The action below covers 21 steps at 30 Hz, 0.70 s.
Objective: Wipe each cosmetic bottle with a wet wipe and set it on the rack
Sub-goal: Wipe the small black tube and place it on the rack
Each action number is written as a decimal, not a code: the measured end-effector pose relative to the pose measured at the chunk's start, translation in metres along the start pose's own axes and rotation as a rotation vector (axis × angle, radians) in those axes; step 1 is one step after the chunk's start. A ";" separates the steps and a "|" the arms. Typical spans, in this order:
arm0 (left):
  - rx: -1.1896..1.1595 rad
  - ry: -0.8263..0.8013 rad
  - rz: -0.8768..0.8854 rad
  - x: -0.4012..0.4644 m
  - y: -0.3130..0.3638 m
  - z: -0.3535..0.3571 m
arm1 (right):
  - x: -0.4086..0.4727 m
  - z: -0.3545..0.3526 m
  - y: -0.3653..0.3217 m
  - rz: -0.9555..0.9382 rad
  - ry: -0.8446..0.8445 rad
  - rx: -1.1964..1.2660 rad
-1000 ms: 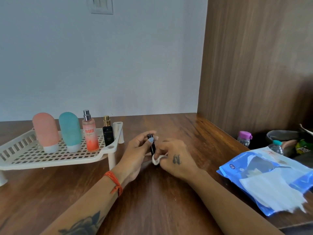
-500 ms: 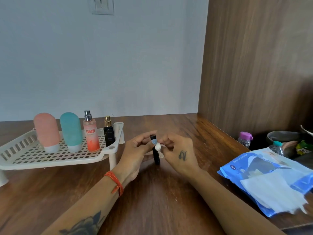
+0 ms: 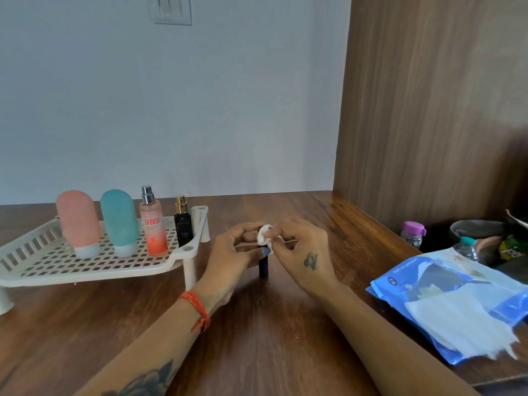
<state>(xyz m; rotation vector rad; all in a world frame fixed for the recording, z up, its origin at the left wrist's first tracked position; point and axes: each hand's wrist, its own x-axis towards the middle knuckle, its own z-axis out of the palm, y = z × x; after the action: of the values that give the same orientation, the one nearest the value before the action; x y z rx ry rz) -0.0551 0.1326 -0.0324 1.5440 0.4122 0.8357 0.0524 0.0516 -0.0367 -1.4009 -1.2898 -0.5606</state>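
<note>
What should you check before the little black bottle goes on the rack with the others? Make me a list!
1. Left hand holds the little black bottle: ok.
2. Right hand pinches the wipe at the bottle's top: ok.
3. Bottle wiped all over: cannot tell.
4. Free space on the rack, in front of the standing bottles: ok.
5. Pink tube, teal tube, spray bottle and black perfume upright: ok.
</note>
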 end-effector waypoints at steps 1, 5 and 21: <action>0.016 0.007 0.003 0.000 -0.001 -0.001 | -0.001 0.000 0.001 0.000 -0.042 -0.019; 0.067 0.029 -0.007 0.002 -0.002 -0.002 | -0.002 -0.001 0.003 0.037 -0.101 -0.099; 0.139 0.029 0.021 0.003 -0.004 -0.001 | -0.002 -0.002 -0.002 -0.010 -0.022 -0.127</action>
<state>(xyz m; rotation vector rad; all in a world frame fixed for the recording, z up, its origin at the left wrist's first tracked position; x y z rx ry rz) -0.0526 0.1358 -0.0350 1.6686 0.4843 0.8621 0.0506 0.0485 -0.0372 -1.5094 -1.2976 -0.6454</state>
